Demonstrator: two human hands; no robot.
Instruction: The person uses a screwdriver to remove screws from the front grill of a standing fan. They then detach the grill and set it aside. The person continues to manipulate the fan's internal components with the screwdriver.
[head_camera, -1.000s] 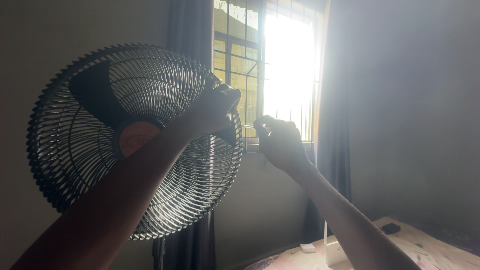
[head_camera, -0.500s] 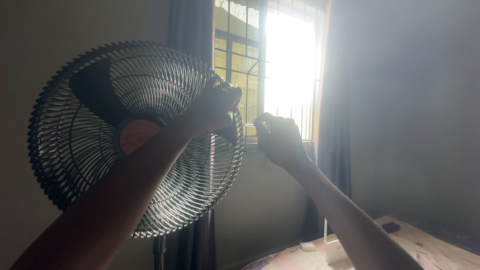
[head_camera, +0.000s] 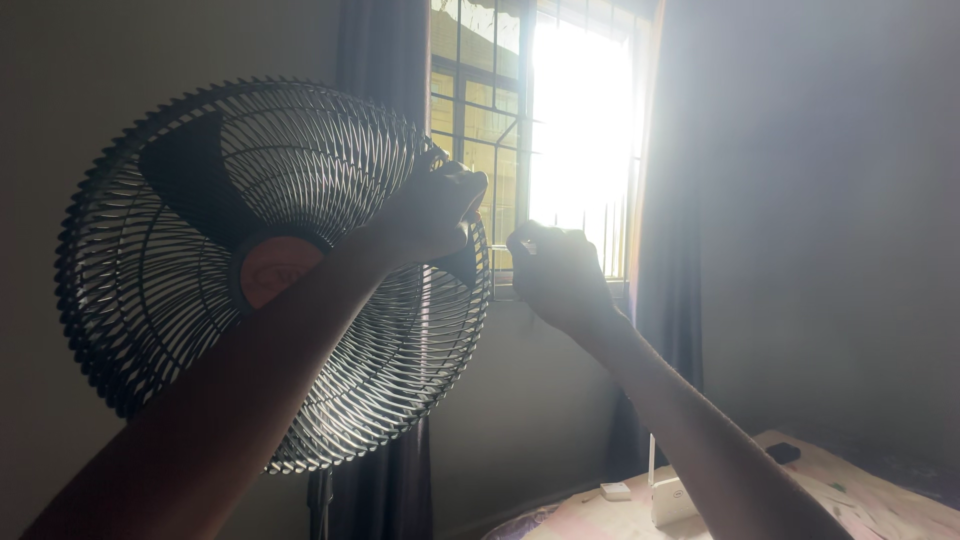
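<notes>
Standing fan with round black wire grille and orange hub, upright before the dark curtain, left of the bright barred window. Left hand gripping the grille's right rim, fingers curled over the wires; right hand clenched just beside that rim, apart from it, whether anything sits inside the fist impossible to tell. Below and right of the fan, small white box and white block on a pale patterned surface.
</notes>
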